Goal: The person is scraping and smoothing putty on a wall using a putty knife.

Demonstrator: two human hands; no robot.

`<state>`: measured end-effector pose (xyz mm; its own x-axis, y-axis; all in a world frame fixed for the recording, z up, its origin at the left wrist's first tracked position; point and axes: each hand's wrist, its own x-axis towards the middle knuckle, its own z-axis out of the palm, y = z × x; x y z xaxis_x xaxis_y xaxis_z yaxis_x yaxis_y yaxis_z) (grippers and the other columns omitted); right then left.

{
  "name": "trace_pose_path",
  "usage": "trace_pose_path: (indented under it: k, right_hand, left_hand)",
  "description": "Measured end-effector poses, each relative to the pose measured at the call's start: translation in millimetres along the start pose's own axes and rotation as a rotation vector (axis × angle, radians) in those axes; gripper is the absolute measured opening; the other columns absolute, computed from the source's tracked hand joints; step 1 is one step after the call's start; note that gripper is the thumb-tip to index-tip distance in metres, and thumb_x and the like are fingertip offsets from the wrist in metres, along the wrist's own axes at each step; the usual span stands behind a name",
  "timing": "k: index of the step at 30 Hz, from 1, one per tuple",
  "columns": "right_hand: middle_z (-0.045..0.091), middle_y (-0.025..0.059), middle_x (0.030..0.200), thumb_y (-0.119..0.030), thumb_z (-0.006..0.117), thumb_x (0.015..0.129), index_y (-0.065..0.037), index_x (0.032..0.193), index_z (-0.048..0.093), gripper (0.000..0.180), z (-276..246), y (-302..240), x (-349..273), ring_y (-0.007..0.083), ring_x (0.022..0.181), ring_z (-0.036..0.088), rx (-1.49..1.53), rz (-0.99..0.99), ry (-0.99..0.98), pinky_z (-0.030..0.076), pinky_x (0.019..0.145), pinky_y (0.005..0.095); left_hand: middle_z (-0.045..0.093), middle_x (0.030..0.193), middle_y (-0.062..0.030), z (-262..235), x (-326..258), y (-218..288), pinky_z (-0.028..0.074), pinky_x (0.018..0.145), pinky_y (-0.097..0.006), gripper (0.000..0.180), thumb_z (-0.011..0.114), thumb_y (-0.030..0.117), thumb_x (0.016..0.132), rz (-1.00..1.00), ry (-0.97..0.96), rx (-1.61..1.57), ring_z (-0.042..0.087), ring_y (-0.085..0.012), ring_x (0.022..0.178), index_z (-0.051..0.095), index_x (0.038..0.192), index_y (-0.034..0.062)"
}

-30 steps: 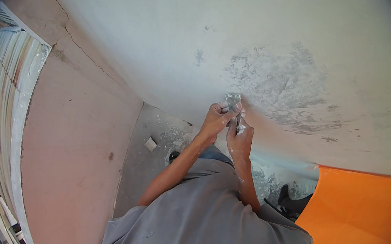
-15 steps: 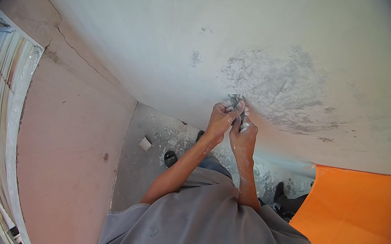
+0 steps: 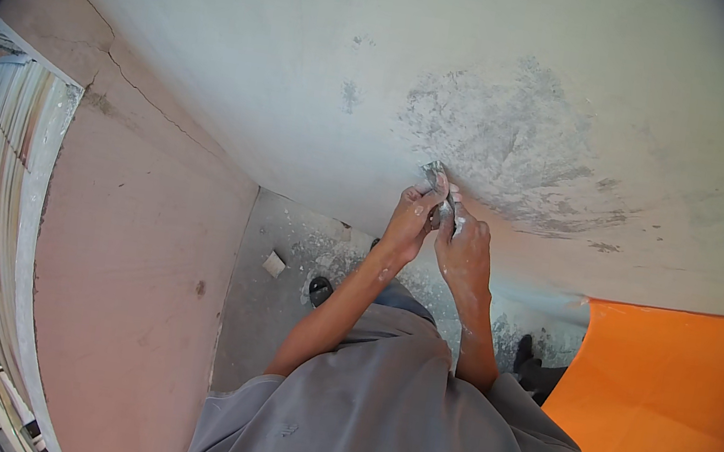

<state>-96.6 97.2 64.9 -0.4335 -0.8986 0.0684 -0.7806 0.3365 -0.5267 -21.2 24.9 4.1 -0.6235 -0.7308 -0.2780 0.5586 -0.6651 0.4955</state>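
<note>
A small putty knife [image 3: 434,170], its metal blade smeared with pale filler, is held between my two hands in front of the wall. My left hand [image 3: 409,221] is closed with its thumb and fingers pinched at the blade. Close beside it, my right hand [image 3: 465,245] is closed around the lower part of the tool, which the fingers mostly hide. White dust marks both hands. Just beyond the blade, the pale wall [image 3: 266,55] carries a broad rough grey patch [image 3: 504,140]. Whether the blade touches the wall, I cannot tell.
An orange sheet [image 3: 656,406] hangs at the right, with another person's dark shoe and leg [image 3: 532,366] beside it. A cracked pinkish wall [image 3: 135,259] stands left. On the spattered floor [image 3: 258,341] lies a small pale block [image 3: 273,264].
The putty knife has turned, so its blade shows narrower. My right hand has shifted slightly right and down around it; my left hand stays close to the blade.
</note>
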Motion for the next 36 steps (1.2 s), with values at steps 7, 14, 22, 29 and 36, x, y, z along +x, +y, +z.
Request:
trace_pose_path:
  k: [7, 14, 22, 29, 36]
  right_hand:
    - [0.065, 0.0296, 0.081, -0.018, 0.054, 0.097, 0.004, 0.124, 0.064, 0.036, -10, -18, 1, 0.0475, 0.082, 0.061, 0.021, 0.153, -0.077, 0.046, 0.080, 0.0545]
    - [0.063, 0.0281, 0.071, -0.016, 0.054, 0.098, 0.007, 0.117, 0.066, 0.032, -5, -8, 3, 0.0462, 0.068, 0.062, -0.105, 0.022, 0.026, 0.047, 0.069, 0.0531]
    - [0.067, 0.0302, 0.084, -0.008, 0.055, 0.096, 0.007, 0.120, 0.063, 0.030, 41, -6, -2, 0.0481, 0.081, 0.065, 0.282, 0.074, 0.101, 0.050, 0.071, 0.0490]
    - [0.069, 0.0242, 0.092, -0.009, 0.053, 0.098, 0.008, 0.112, 0.063, 0.025, 85, -15, -9, 0.0397, 0.086, 0.069, 0.626, 0.079, 0.239, 0.051, 0.075, 0.0448]
    - [0.057, -0.0033, 0.074, -0.021, 0.059, 0.100, -0.004, 0.094, 0.058, 0.018, 130, -32, -14, 0.0017, 0.055, 0.049, 1.446, 0.364, 0.047, 0.032, 0.042, 0.0229]
  left_hand:
    - [0.068, 0.089, 0.0017, 0, 5, -7, 0.050, 0.064, -0.024, 0.020, 0.066, 0.029, 0.099, 0.004, -0.038, -0.072, 0.062, -0.0069, 0.075, 0.068, 0.100, 0.0091]
    - [0.068, 0.089, 0.0012, 3, 6, -11, 0.050, 0.065, -0.025, 0.020, 0.067, 0.028, 0.099, 0.045, -0.020, -0.106, 0.061, -0.0067, 0.072, 0.069, 0.100, 0.0082]
    - [0.072, 0.089, -0.0032, 0, -3, 29, 0.051, 0.066, -0.024, 0.022, 0.079, 0.025, 0.089, -0.052, 0.092, 0.206, 0.064, -0.0089, 0.076, 0.072, 0.097, 0.0056]
    - [0.073, 0.085, -0.0048, -8, -7, 51, 0.049, 0.061, -0.024, 0.023, 0.079, 0.024, 0.089, 0.009, 0.135, 0.626, 0.063, -0.0084, 0.068, 0.073, 0.095, 0.0021]
    - [0.074, 0.070, -0.0073, -6, -12, 62, 0.052, 0.061, -0.029, 0.030, 0.082, 0.033, 0.080, 0.240, 0.293, 1.132, 0.068, -0.0145, 0.059, 0.077, 0.079, 0.0030]
